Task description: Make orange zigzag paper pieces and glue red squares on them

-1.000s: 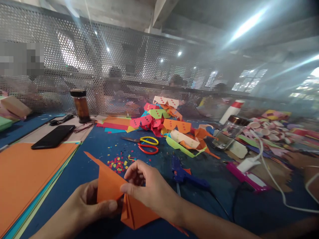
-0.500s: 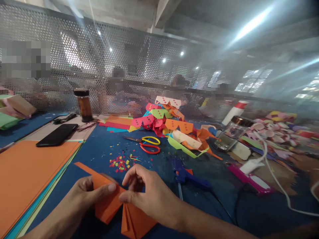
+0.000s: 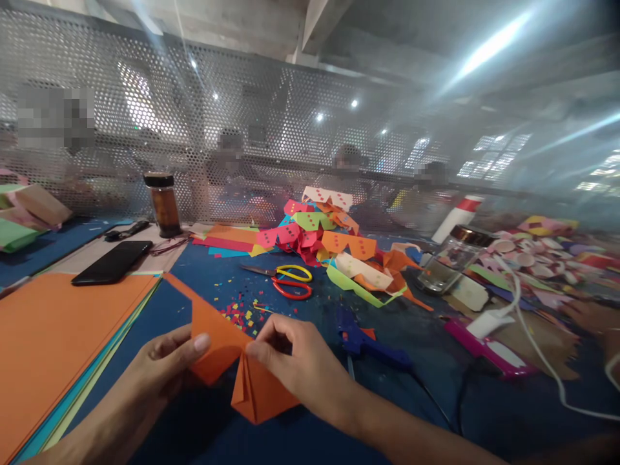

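An orange pair of paper glasses [image 3: 217, 345] is held up between my two hands, with a long thin arm pointing to the upper left and a folded part hanging at the right. My left hand [image 3: 169, 361] is closed on its left lens part, thumb on top. At the middle bridge, my right hand [image 3: 295, 361] pinches the paper between thumb and fingers. Behind the paper lie small coloured paper bits [image 3: 242, 315] and scissors [image 3: 285, 282] with one yellow and one red handle. A blue glue gun [image 3: 368, 342] rests right of my right hand.
Colourful paper glasses [image 3: 349, 245] are piled at the back. Orange sheets [image 3: 62, 342] and a black phone [image 3: 112, 262] lie left. A jar of brown liquid [image 3: 163, 205], a clear glass jar [image 3: 450, 261] and a pink device [image 3: 489, 349] with a white cable stand or lie around. A perforated screen rises behind.
Both hands have raised the orange paper glasses a little, away from me and slightly to the right. The paper's left part is turned more upward. My left thumb has shifted toward its lower left edge.
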Demonstrator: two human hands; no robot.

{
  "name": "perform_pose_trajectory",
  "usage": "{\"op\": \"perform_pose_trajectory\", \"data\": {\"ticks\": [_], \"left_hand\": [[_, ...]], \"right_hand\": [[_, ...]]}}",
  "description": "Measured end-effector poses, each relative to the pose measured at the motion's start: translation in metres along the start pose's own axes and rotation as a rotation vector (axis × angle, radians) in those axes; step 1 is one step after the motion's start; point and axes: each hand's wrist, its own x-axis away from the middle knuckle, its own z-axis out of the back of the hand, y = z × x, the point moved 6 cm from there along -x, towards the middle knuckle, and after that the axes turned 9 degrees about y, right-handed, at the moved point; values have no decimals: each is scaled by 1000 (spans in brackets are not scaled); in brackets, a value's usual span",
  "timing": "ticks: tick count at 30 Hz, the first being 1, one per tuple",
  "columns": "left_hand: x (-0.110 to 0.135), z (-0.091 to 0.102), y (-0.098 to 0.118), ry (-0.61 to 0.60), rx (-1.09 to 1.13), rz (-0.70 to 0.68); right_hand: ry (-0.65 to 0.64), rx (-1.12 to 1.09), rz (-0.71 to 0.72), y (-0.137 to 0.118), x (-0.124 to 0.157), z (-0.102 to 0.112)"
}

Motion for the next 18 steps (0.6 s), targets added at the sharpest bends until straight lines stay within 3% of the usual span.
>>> {"op": "perform_pose_trajectory", "data": {"ticks": [5,18], "left_hand": [[-8,0,-7,-80,-159,-70],[2,-6,2,-28,-218,-76]], "right_hand": [[51,-25,6,-2,-1,6],[21,-33,4,-2,0,3]]}}
